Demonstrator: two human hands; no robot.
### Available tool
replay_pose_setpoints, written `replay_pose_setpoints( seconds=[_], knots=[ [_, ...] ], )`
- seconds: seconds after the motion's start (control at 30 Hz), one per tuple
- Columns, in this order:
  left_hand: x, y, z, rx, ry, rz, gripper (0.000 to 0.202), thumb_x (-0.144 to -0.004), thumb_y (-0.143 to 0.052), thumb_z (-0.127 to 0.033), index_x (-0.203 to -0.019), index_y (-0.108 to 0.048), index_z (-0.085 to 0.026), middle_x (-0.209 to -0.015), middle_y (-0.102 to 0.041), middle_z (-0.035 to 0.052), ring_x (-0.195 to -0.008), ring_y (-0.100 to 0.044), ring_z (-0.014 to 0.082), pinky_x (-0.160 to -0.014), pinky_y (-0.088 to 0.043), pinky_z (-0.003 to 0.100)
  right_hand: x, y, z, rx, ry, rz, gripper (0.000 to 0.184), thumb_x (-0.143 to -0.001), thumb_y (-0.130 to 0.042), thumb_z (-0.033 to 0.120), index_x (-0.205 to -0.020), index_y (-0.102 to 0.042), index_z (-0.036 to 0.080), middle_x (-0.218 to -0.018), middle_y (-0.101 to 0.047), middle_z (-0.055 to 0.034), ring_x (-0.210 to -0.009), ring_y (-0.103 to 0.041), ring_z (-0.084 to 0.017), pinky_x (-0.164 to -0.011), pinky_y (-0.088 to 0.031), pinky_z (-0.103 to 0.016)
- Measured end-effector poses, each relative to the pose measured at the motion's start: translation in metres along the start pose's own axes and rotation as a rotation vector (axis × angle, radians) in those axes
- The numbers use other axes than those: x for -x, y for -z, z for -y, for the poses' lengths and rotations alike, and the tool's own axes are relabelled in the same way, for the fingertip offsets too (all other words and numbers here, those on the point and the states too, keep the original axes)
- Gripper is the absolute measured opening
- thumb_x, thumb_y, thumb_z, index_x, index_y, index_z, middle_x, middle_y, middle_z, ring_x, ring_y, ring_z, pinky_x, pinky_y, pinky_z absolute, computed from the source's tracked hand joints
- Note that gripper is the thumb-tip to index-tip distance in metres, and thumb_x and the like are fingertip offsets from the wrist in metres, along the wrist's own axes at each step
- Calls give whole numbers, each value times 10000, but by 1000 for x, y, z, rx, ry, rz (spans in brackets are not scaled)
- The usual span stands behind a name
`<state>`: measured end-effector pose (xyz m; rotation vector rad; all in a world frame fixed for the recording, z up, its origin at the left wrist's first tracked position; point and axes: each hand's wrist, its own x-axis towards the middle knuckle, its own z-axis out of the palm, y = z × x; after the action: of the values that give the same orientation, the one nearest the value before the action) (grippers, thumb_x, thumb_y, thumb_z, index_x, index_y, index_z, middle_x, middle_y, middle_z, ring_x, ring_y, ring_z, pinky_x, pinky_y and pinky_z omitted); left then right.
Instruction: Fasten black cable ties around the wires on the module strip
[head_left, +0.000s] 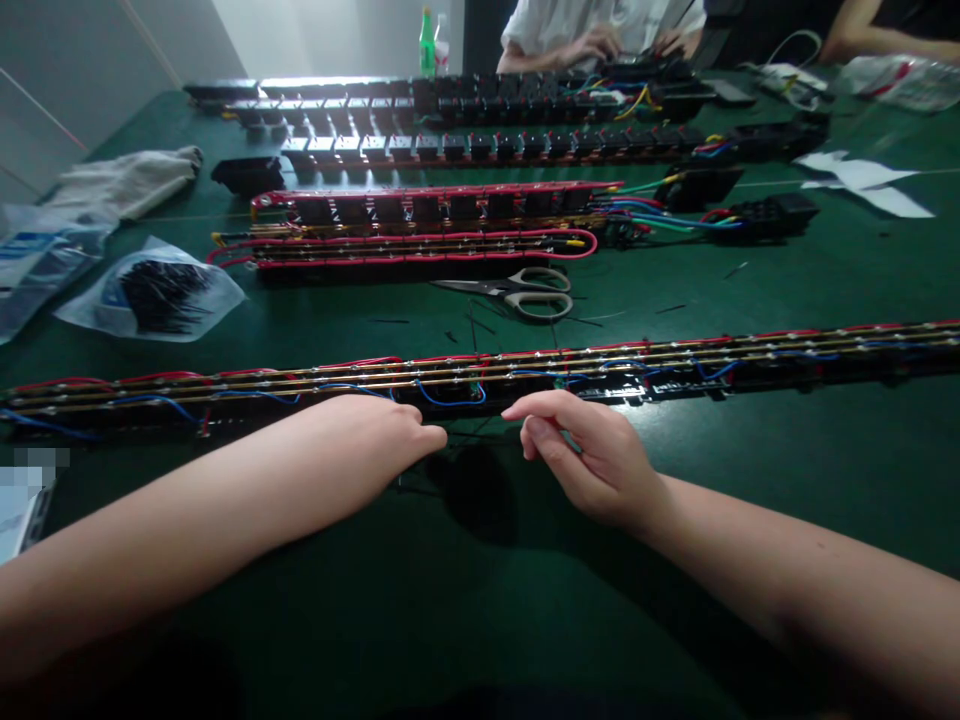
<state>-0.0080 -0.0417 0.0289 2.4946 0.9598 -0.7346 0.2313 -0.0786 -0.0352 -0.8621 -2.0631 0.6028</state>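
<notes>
A long black strip [660, 385] lies across the table, with brass-coloured rods, red wires and looped blue wires [448, 402] along it. My left hand [367, 435] is closed at its near edge, thumb toward the right; its other fingers are mostly hidden beneath. To the right, my right hand [589, 450] is curled, with thumb and index finger close together by the same edge. Thin dark strands show between the hands, too blurred to tell whether either hand holds one. Beyond the strip lie scissors [536, 292] and loose black cable ties [474, 325].
A bag of black cable ties [161, 290] and a cloth glove [131, 182] lie at the left. Several wired assemblies [420, 250] stretch across the back. White paper [862, 175] lies back right. Another person's hand [596, 45] is at the far edge near a green bottle [427, 45].
</notes>
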Motion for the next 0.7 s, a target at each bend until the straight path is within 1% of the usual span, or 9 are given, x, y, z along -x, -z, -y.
replay_pose_setpoints(
  seconds=[0.13,0.23,0.4,0.5,0.57,0.6,0.63,0.67,0.7],
  knots=[
    [-6,0,1,3,-17,26,237,-878,-540,-64,-994,-679,-217,-1035,-720,49,-936,-728,228,-827,-563,340,0,0,0,-14,8,15,183,-985,-476,110,-1064,-635,155,-784,-667,14,-627,-613,-58,-596,-461,-169],
    [-7,1,1,-12,-11,23,180,-859,-567,-74,-918,-683,-198,-1010,-729,53,-904,-727,222,-790,-555,318,0,1,0,-14,10,29,183,-984,-477,114,-1059,-637,160,-825,-702,-3,-626,-617,-63,-593,-463,-176],
    [-4,2,-2,-20,-28,5,174,-899,-549,-118,-945,-706,-178,-1000,-730,65,-901,-722,202,-817,-546,297,-1,1,-2,-11,38,37,182,-975,-490,107,-1060,-641,163,-827,-716,-5,-619,-621,-68,-594,-467,-183],
    [4,6,0,14,-33,-21,197,-924,-525,-142,-952,-711,-198,-980,-726,41,-889,-707,184,-830,-536,293,-1,1,-2,-13,47,42,182,-971,-495,102,-1056,-645,163,-821,-716,-2,-616,-618,-65,-586,-460,-178],
    [12,12,7,33,-51,-85,188,-934,-517,-181,-917,-699,-225,-953,-719,9,-871,-691,174,-828,-526,292,-1,1,-2,-12,56,43,180,-971,-496,102,-1054,-646,159,-802,-705,3,-611,-611,-61,-582,-455,-174],
    [16,15,13,31,-51,-139,178,-934,-516,-211,-894,-688,-233,-941,-716,0,-866,-683,174,-823,-521,293,-1,1,-2,-13,60,45,180,-970,-496,102,-1053,-646,156,-790,-697,6,-610,-610,-61,-583,-456,-172],
    [21,19,19,28,-40,-198,176,-929,-510,-235,-913,-685,-240,-951,-713,-1,-857,-675,173,-810,-518,290,-1,1,-2,-15,62,46,179,-970,-496,102,-1052,-647,152,-775,-687,9,-611,-611,-61,-585,-457,-170],
    [25,24,26,21,-2,-272,184,-912,-507,-254,-951,-687,-241,-973,-711,6,-848,-671,176,-794,-518,292,-1,1,-2,-16,61,47,179,-970,-494,100,-1049,-647,149,-760,-677,12,-612,-612,-62,-586,-459,-170],
    [28,27,32,-3,71,-354,208,-909,-490,-279,-974,-681,-229,-994,-708,20,-840,-668,184,-790,-518,306,-1,1,-2,-18,58,51,179,-968,-493,98,-1045,-648,147,-744,-667,16,-610,-612,-63,-586,-461,-170]
  ],
)
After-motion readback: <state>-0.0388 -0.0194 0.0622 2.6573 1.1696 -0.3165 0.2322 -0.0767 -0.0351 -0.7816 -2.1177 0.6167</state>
